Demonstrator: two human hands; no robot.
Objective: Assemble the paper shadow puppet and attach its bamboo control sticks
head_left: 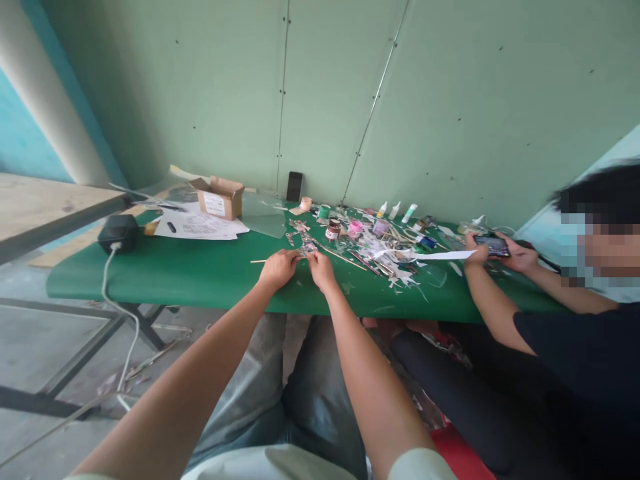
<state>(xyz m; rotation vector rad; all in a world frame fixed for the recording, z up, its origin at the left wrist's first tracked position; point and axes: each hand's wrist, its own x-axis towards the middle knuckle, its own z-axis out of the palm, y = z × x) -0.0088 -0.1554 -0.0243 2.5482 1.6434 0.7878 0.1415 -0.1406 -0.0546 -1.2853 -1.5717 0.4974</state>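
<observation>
Over the front part of the green table point(175, 277), both hands meet at a small mottled, multicoloured craft piece point(307, 245) that looks like patterned paper. My left hand point(279, 269) is closed at the piece's left lower edge, its fingertips partly hidden. A thin wooden stick point(258, 261) shows just left of this hand; whether the hand grips it I cannot tell. My right hand point(321, 268) pinches the lower right edge with thumb and fingers. Beyond the hands lie more mottled pieces point(299, 225), a dark red paint jar point(333, 230) and a pink jar point(355, 229).
Paper scraps point(395, 257), sticks and glue bottles point(395, 210) crowd the right. A cardboard box point(220, 198) stands on papers point(195, 225) at left, near a black adapter point(118, 233). A phone point(295, 187) leans on the wall. At right a person holds another phone point(491, 246).
</observation>
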